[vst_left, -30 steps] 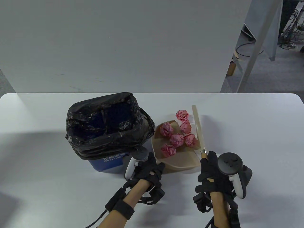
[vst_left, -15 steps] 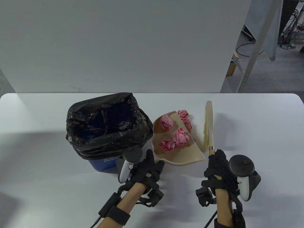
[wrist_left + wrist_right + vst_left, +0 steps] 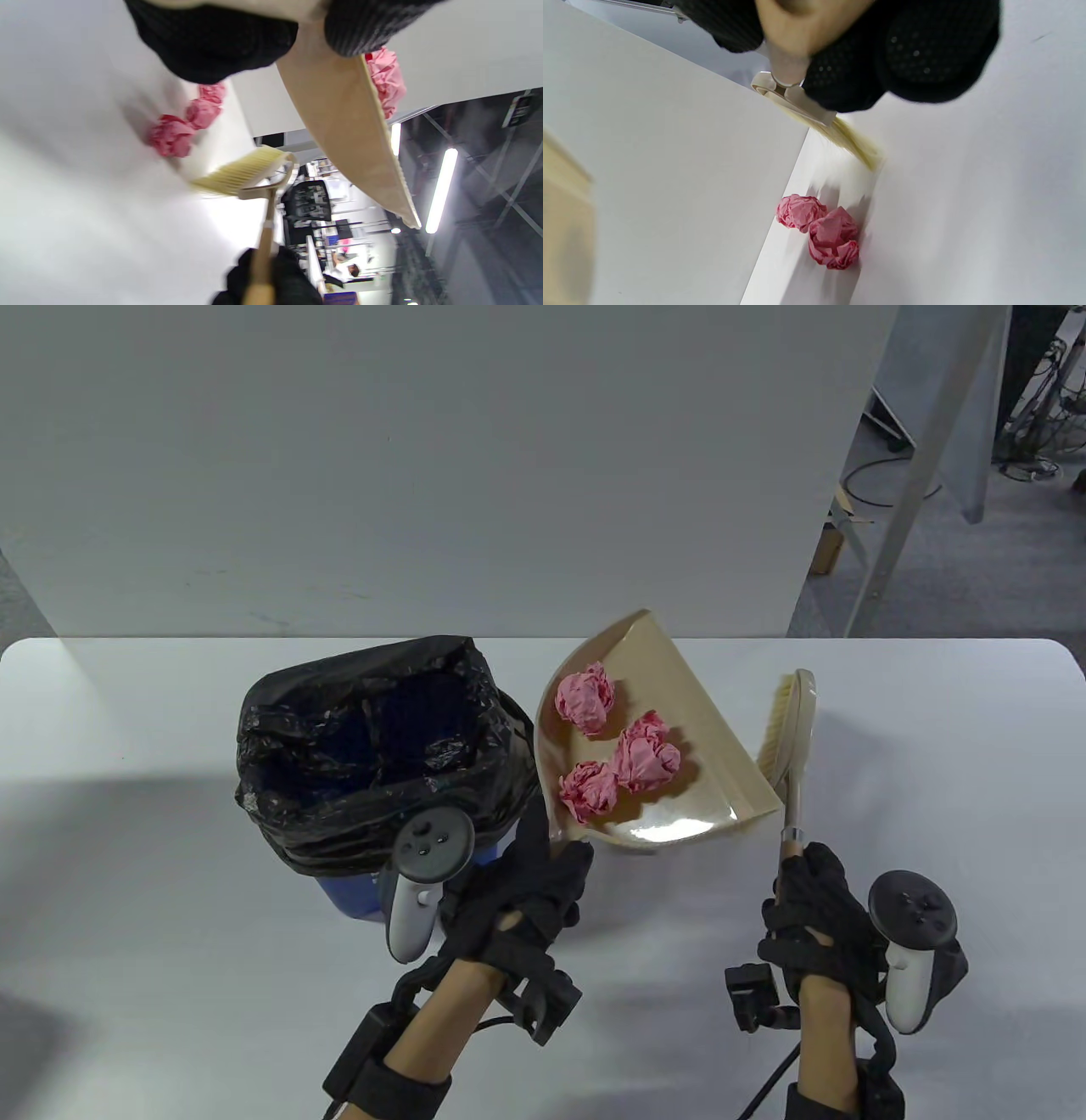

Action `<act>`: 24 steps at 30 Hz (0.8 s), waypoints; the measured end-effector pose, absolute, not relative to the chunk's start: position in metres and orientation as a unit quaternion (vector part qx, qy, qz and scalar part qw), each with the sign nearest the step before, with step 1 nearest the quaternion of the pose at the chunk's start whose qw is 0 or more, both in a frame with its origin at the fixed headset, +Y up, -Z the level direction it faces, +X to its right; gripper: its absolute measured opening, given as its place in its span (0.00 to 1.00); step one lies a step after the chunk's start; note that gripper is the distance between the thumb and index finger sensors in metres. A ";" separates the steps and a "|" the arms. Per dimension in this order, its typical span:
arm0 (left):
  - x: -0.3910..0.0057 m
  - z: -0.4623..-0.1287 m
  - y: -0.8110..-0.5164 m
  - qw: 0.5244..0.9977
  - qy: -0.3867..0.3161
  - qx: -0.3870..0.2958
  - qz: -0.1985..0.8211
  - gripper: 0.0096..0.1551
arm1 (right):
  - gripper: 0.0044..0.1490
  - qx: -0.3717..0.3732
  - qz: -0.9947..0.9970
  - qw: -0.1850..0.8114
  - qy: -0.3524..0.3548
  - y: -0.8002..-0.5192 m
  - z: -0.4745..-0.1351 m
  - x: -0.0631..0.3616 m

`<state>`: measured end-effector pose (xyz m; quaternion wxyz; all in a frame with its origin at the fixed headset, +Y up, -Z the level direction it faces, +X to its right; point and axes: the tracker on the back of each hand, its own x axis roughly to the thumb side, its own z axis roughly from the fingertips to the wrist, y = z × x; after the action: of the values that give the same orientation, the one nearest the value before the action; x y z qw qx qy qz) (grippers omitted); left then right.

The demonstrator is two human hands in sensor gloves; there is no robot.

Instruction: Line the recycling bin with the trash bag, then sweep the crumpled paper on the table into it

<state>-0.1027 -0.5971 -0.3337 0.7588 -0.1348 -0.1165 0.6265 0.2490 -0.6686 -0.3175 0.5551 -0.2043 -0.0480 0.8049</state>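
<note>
**Three views, one shared patch of table**

The table view looks down from high above the white table, taking in both arms. The left wrist view sits close under the dustpan, heavily tilted, facing the brush. The right wrist view, close behind that brush, faces the backboard. Both wrist views share the pink paper balls.

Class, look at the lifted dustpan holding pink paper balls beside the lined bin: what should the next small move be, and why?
Probably the left hand should swing the beige plastic dustpan left over the black-bag-lined blue bin and tip it. The pan is raised with three crumpled pink paper balls in it, beside the open bag. The wrist views show more balls left on the white table, so sweeping isn't finished.
</note>
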 end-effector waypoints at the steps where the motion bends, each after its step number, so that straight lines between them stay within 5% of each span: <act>1: -0.107 -0.330 -0.586 0.757 -0.122 -0.127 0.630 0.49 | 0.38 -0.200 0.804 0.558 -0.048 -0.669 -0.318 0.248; 9: -0.170 -0.313 -0.527 0.793 -0.094 -0.013 0.602 0.49 | 0.38 -0.193 0.814 0.546 -0.049 -0.670 -0.319 0.242; 24: -0.290 -0.312 -0.522 0.893 0.071 0.165 0.413 0.48 | 0.38 -0.176 0.817 0.548 -0.040 -0.669 -0.321 0.235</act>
<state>-0.2901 -0.5218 -0.3120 0.8929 0.1647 0.0705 0.4132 0.2354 -0.6691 -0.3213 0.5475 -0.1760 -0.0402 0.8171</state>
